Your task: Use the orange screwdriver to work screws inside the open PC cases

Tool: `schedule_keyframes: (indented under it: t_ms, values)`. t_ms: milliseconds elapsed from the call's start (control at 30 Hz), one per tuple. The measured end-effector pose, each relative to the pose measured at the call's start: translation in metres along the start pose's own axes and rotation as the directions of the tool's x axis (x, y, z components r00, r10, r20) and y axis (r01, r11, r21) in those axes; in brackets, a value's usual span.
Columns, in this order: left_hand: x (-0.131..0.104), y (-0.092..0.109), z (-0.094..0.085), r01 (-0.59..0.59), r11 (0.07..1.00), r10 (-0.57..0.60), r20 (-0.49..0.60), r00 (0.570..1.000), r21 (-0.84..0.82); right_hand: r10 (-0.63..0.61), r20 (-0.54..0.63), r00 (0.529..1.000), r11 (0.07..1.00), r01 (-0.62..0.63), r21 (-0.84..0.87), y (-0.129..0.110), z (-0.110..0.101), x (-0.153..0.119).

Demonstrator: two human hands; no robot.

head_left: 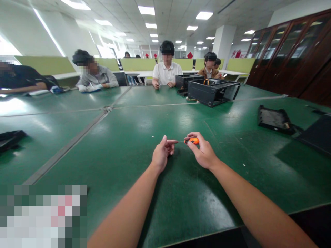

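Observation:
An orange and black screwdriver with a thin metal shaft is held above the green table. My right hand is closed around its handle, thumb below and fingers over the top. The shaft points left, toward my left hand. There the index finger reaches out to the screwdriver's tip, and whether they touch I cannot tell. The left thumb stands up apart from it, while the other fingers are loosely curled. No object shows in the left hand.
A black computer case lies across the table, with another dark case behind it. To the right sits a black tray-like part; a dark part lies at left. Several people sit around the far side. Small white bits dot the surface.

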State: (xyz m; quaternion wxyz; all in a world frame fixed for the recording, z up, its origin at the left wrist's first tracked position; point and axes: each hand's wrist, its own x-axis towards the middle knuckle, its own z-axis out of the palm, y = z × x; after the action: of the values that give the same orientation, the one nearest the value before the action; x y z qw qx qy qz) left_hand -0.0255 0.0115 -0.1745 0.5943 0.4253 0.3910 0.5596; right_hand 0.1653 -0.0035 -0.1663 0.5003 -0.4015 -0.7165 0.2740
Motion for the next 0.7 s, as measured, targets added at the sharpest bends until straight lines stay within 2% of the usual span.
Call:
schedule_keyframes:
  t_ms: [167, 333, 433, 700]
  values:
    - [0.0004, 0.0008, 0.0005, 0.003, 1.000, -0.004, -0.007, 1.000, -0.006, 0.056, 0.072, 0.996, 0.994, -0.049, -0.096, 0.0044, 0.0026, 0.0019]
    - [0.0009, -0.0002, -0.0009, -0.007, 1.000, 0.007, 0.011, 1.000, -0.004, 0.015, 0.140, 0.990, 0.991, -0.034, 0.133, 0.0004, 0.0002, -0.0006]
    - [0.0012, -0.0011, -0.0019, -0.007, 1.000, 0.007, 0.017, 1.000, -0.001, 0.013, 0.111, 0.994, 0.978, -0.035, 0.203, 0.0003, -0.0010, -0.0014]
    - [0.0020, -0.0015, -0.0033, -0.010, 1.000, 0.010, 0.024, 1.000, 0.002, -0.043, 0.105, 0.993, 0.991, 0.029, 0.129, -0.0010, 0.0011, -0.0034]
